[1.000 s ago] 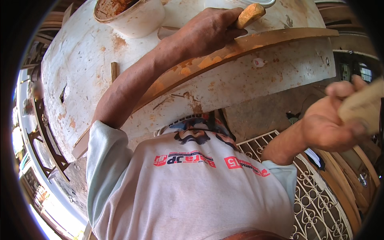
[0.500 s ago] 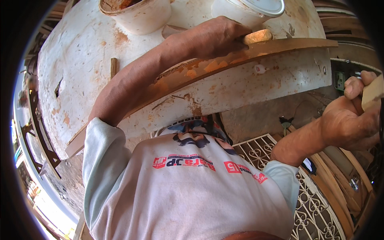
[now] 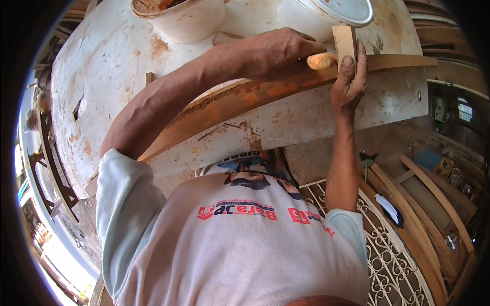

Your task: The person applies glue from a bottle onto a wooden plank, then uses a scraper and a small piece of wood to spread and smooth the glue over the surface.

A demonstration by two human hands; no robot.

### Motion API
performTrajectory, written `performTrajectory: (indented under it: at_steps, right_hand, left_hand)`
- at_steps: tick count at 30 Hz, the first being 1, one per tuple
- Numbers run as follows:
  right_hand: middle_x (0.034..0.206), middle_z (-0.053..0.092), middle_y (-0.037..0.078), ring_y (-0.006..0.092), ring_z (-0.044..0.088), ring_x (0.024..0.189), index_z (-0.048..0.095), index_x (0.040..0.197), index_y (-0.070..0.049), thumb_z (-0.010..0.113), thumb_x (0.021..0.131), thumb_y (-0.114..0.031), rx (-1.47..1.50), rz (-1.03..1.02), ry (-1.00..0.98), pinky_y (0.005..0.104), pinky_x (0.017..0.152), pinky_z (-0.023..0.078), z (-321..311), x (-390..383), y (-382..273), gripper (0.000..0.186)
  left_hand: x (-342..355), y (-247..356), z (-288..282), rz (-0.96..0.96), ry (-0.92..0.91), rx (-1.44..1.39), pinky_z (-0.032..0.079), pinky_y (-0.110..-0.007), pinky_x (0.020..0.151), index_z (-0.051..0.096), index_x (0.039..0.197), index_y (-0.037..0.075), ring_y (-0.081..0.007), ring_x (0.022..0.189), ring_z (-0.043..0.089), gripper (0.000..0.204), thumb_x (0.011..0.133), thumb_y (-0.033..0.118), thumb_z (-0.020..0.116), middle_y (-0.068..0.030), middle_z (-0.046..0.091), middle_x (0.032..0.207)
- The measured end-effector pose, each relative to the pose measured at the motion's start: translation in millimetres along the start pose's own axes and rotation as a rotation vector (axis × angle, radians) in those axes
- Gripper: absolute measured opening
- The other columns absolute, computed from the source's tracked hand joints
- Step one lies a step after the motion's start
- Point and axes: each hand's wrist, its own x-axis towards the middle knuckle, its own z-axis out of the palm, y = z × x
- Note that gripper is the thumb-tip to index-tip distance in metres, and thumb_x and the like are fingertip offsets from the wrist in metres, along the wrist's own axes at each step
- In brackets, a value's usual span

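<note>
My left hand [image 3: 292,50] is closed round a tool with a pale orange wooden handle [image 3: 320,61]. The rest of the tool is hidden behind my fingers, so its working end does not show. That hand lies on a long wooden board [image 3: 245,99] with light patches along its face. In my right hand [image 3: 349,86] is a short wooden block [image 3: 344,40], gripped between thumb and fingers. The block stands just right of the handle's end, touching it or very close; I cannot tell which.
The board runs along the near edge of a stained white table [image 3: 102,97]. Behind my left arm stand a white bucket [image 3: 189,25] with brown residue and a lidded white bucket [image 3: 301,20]. Below right are a white metal grille [image 3: 393,260] and wooden planks [image 3: 429,214].
My right hand has swung in from the far right, bringing the wooden block beside the handle's end. My left hand keeps its grip on the tool; the view has shifted slightly.
</note>
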Motion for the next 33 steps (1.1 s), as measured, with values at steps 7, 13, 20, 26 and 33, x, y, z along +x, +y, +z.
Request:
performTrajectory:
  at_steps: [7, 13, 20, 26, 33]
  right_hand:
    - [0.109, 0.074, 0.019, 0.0228, 0.074, 0.098, 0.045, 0.152, 0.004, 0.046, 0.113, -0.038, -0.003, -0.019, 0.064, 0.0344, 0.088, 0.057, 10.6, -8.3, 11.0, 0.057]
    - [0.106, 0.075, 0.018, 0.0232, 0.075, 0.098, 0.046, 0.151, 0.005, 0.048, 0.112, -0.036, -0.017, -0.021, 0.089, 0.0344, 0.085, 0.058, 11.7, -8.3, 11.2, 0.056]
    - [0.133, 0.063, 0.027, 0.0306, 0.073, 0.109, 0.046, 0.148, 0.010, 0.050, 0.111, -0.030, 0.035, -0.083, 0.059, 0.0356, 0.082, 0.065, 11.1, -7.1, 12.5, 0.054]
    - [0.137, 0.062, 0.026, 0.0372, 0.065, 0.124, 0.048, 0.147, 0.008, 0.052, 0.111, -0.029, -0.047, -0.066, 0.077, 0.0425, 0.098, 0.057, 8.6, -10.9, 21.5, 0.053]
    - [0.139, 0.062, 0.024, 0.0382, 0.063, 0.126, 0.049, 0.148, 0.006, 0.055, 0.110, -0.030, -0.055, -0.081, 0.080, 0.0444, 0.104, 0.052, 10.4, -12.6, 25.2, 0.053]
  left_hand:
    - [-35.4, -9.2, -18.4, 0.100, 0.157, -0.123, 0.058, -0.039, 0.083, 0.060, 0.111, 0.003, -0.0261, 0.093, 0.071, 0.013, 0.104, 0.014, 0.062, -0.0127, 0.070, 0.096]
    - [-20.2, 1.5, -38.2, 0.105, 0.170, -0.230, 0.053, -0.044, 0.069, 0.059, 0.109, 0.000, -0.0317, 0.076, 0.068, 0.014, 0.102, 0.012, 0.061, -0.0180, 0.066, 0.081]
    - [-18.9, 1.7, -17.9, 0.020, 0.182, 0.068, 0.053, -0.049, 0.067, 0.056, 0.104, -0.003, -0.0388, 0.070, 0.068, 0.022, 0.102, 0.018, 0.062, -0.0202, 0.065, 0.074]
    - [-9.4, 11.5, -25.1, -0.129, 0.048, 0.078, 0.058, -0.042, 0.072, 0.060, 0.107, 0.000, -0.0274, 0.079, 0.074, 0.019, 0.106, 0.019, 0.061, -0.0135, 0.073, 0.083]
    - [-6.8, 9.6, -22.5, -0.132, 0.054, 0.011, 0.058, -0.042, 0.072, 0.060, 0.108, 0.000, -0.0277, 0.080, 0.076, 0.018, 0.105, 0.017, 0.062, -0.0147, 0.074, 0.085]
